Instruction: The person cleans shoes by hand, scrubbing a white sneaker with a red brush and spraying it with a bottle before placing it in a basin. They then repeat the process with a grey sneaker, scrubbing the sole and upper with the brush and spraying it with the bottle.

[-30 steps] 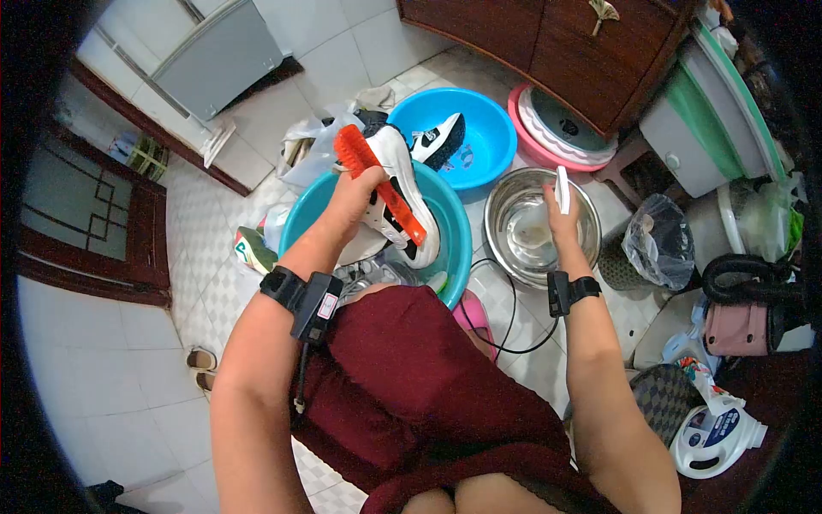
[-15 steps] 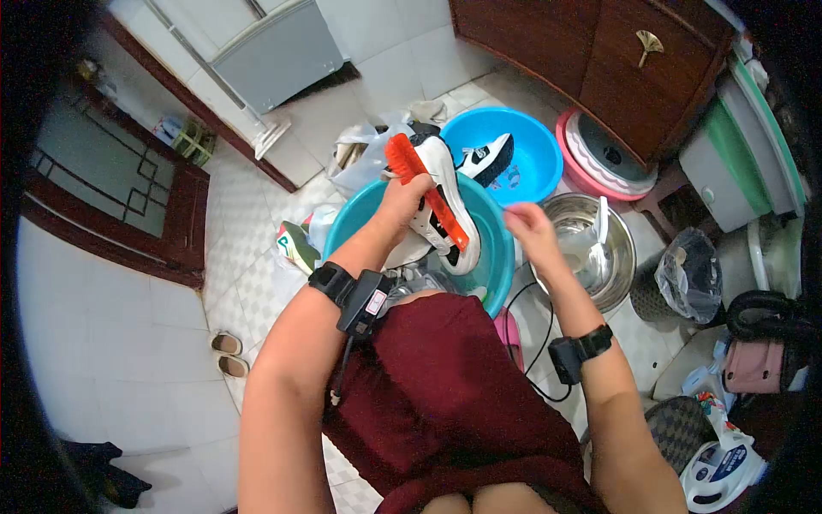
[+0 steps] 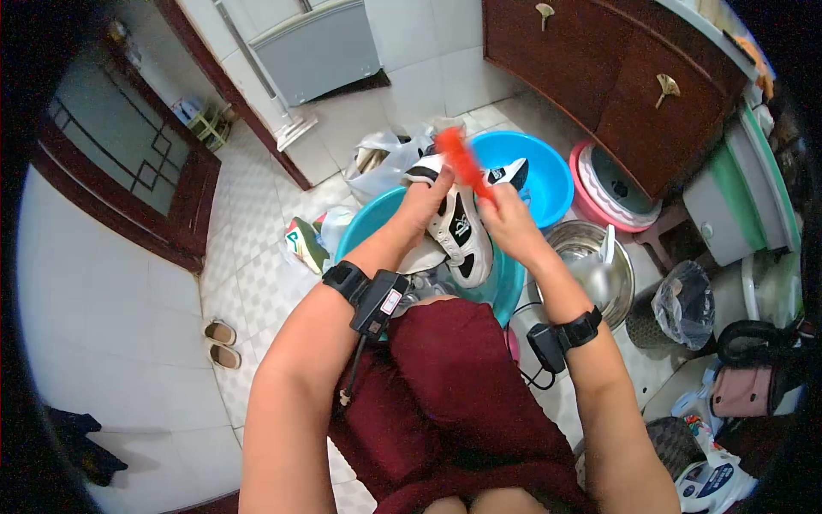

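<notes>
My left hand (image 3: 419, 206) is closed on the heel end of a white sneaker (image 3: 462, 236) with black patches, held over a teal basin (image 3: 371, 216). In my right hand (image 3: 511, 221) is the handle of an orange-red scrub brush (image 3: 462, 158). The brush head, blurred by motion, is raised beside the shoe's heel end. Behind it, a second black-and-white sneaker (image 3: 511, 174) leans in a blue basin (image 3: 548, 171). Other items lie in the teal basin beneath the held shoe, partly hidden.
To the right stand a steel bowl (image 3: 623, 295) with a white-handled utensil, a lined trash bin (image 3: 685, 304) and stacked pink basins (image 3: 582, 201). Plastic bags (image 3: 385, 158) and a green-white packet (image 3: 304, 244) lie left of the basin. A dark wooden cabinet (image 3: 591, 68) rises behind.
The brush has passed from my left hand, which held it against the shoe, to my right hand, previously without it. The shoe has turned so its side and top show. The view has shifted.
</notes>
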The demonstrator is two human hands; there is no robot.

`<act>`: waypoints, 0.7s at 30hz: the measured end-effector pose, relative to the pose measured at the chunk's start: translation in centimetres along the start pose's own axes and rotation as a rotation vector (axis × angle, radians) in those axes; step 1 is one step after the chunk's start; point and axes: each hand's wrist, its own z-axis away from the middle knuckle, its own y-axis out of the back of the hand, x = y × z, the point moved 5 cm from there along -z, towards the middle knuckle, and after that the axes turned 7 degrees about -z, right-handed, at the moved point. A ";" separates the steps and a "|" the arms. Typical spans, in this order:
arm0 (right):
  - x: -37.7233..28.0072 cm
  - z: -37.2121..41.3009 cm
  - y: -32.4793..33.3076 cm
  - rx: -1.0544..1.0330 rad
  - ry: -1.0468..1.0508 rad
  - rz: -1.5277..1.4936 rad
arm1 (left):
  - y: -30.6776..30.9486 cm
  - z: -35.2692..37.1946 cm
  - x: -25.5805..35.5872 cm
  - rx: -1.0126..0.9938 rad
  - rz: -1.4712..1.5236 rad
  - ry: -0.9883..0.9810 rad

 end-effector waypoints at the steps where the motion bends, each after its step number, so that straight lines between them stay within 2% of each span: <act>1: 1.1 0.1 0.6 0.035 -0.014 -0.006 | 0.0 -0.1 -0.1 0.001 0.027 -0.003; 2: 0.7 0.4 1.7 0.004 -0.083 0.082 | 0.2 -0.5 -0.2 -0.015 0.065 0.005; 5: 0.8 2.5 3.4 0.020 -0.066 -0.117 | 0.8 -0.7 -0.2 0.059 0.169 0.075; 8: 2.4 5.5 3.1 -0.142 -0.292 -0.267 | 1.7 -1.3 -0.4 0.132 0.255 0.063; 11: 1.8 6.9 2.5 -0.077 -0.294 -0.321 | 2.2 -1.7 -0.6 0.157 0.323 0.042; 14: -1.5 5.7 2.6 0.039 0.250 0.275 | 2.1 -1.8 -0.9 0.177 0.358 0.018; 17: -2.3 4.9 1.0 -0.111 0.037 0.557 | 1.8 -1.8 -0.6 0.203 0.333 0.003; 18: -2.9 3.8 0.6 -0.075 -0.015 0.558 | 1.4 -1.8 -0.2 0.180 0.334 -0.017; 21: -4.2 -0.9 -0.5 -0.014 0.034 0.556 | 0.6 -1.1 0.8 0.126 0.345 -0.060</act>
